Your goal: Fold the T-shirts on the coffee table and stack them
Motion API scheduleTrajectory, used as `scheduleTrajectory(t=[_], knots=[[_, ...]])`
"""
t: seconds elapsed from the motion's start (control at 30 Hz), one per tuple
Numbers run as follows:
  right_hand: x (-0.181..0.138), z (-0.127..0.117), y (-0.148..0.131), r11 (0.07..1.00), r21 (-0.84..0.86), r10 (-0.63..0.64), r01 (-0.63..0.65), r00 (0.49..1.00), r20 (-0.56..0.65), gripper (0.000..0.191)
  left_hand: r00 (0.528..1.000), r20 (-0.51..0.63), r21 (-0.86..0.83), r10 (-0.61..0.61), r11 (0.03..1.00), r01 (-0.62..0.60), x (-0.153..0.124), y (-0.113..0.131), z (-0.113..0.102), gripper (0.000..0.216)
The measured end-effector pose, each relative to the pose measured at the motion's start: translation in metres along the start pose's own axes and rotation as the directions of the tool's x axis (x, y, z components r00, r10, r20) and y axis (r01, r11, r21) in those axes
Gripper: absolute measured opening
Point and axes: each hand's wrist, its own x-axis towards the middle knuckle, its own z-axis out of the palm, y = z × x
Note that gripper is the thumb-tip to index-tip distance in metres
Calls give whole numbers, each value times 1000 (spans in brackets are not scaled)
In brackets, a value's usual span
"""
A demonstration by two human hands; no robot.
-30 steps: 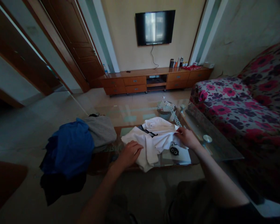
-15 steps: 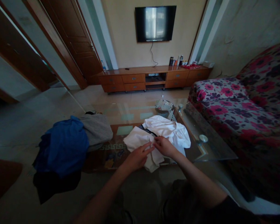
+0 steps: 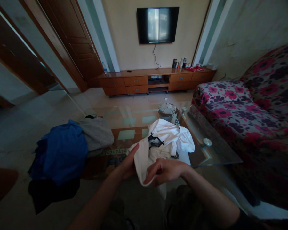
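Directly below the camera, both hands are working on one white garment (image 3: 166,137). The right hand (image 3: 165,171) is curling its fingers around the lower fold of the cloth, clenching it just off the near edge of the surface. The left hand (image 3: 126,164) is gripping the adjoining left edge, with its fingers lying against the fabric and partly hidden behind it. The garment is being held up at this near end, while the rest of it is lying bunched on the glass surface (image 3: 134,116) with a black printed mark showing near its middle.

To the left, a blue garment (image 3: 60,151) is sitting heaped at the end of the surface. A grey garment (image 3: 97,134) is touching its far side, and a dark cloth (image 3: 52,193) is hanging beneath it. To the right, a small round object (image 3: 207,142) is resting on the glass, well apart from the hands. Farther back, a basket (image 3: 168,110) is standing on the surface just beyond the white garment. A floral sofa (image 3: 242,105) is running along the right side. At the far wall, a wooden cabinet (image 3: 134,81) is carrying bottles, and a television (image 3: 157,25) is hanging above it.
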Motion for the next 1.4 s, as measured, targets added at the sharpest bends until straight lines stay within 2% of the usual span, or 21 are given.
scheduleTrajectory(t=[0.07,0.13,0.17,0.23,0.27,0.33,0.37,0.4,0.43,0.47,0.57,0.63,0.7,0.8,0.87,0.97,1.03,1.1,1.2,1.33,1.4], knots=[[-1,2,2,999,26,20,-26,980,197,35,989,-128,21,75,997,-73,7,-9,4,69],[0,-5,11,995,50,75,-87,977,198,33,954,-262,136,144,984,-112,11,-15,5,53],[0,-11,17,992,56,110,-117,987,116,32,943,-290,175,166,977,-118,10,-15,3,50],[-1,-30,30,986,30,167,-164,967,-193,33,959,-241,168,149,980,-109,2,-10,-4,49],[-2,-41,38,982,-18,168,-190,902,-398,34,976,-185,137,119,986,-95,-4,-7,-8,49],[-8,-61,53,939,-141,113,-313,668,-735,32,993,-86,108,76,992,-66,-18,2,-15,49],[-11,-69,60,895,-176,88,-410,550,-830,36,995,-65,133,71,989,-61,-23,5,-17,48],[-13,-75,67,845,-191,80,-499,472,-878,42,996,-61,186,69,981,-56,-28,8,-19,46],[-15,-78,73,799,-203,82,-567,436,-896,49,996,-65,262,63,964,-44,-31,10,-20,43],[-17,-79,77,758,-220,99,-614,441,-892,56,997,-67,354,47,935,-20,-33,11,-21,40],[-15,-74,84,673,-324,154,-665,554,-818,68,996,-84,620,-38,780,83,-35,12,-28,37],[-12,-68,83,608,-385,169,-694,587,-792,71,991,-109,700,-79,702,133,-34,11,-35,40],[-8,-64,79,561,-414,181,-717,594,-784,63,984,-150,707,-96,685,175,-34,8,-43,46],[-6,-59,70,547,-430,234,-718,625,-745,34,969,-232,740,-81,632,230,-30,6,-52,56],[-6,-55,63,532,-411,259,-741,604,-754,35,946,-324,805,30,535,259,-26,9,-56,60],[-8,-52,53,471,-325,233,-820,471,-851,63,824,-446,855,350,440,276,-20,16,-56,64],[-10,-53,49,424,-296,183,-856,401,-898,68,761,-452,870,465,420,260,-15,20,-54,66],[-11,-54,49,380,-292,136,-878,365,-921,59,772,-404,898,491,371,235,-11,19,-52,69],[-11,-56,55,354,-328,76,-876,377,-923,30,779,-320,940,539,283,190,-5,15,-46,68],[-7,-53,66,407,-389,132,-826,474,-870,30,799,-246,950,549,300,86,-4,11,-35,68],[-4,-51,67,461,-341,214,-819,476,-853,27,811,-233,943,536,328,55,-6,12,-29,69]])
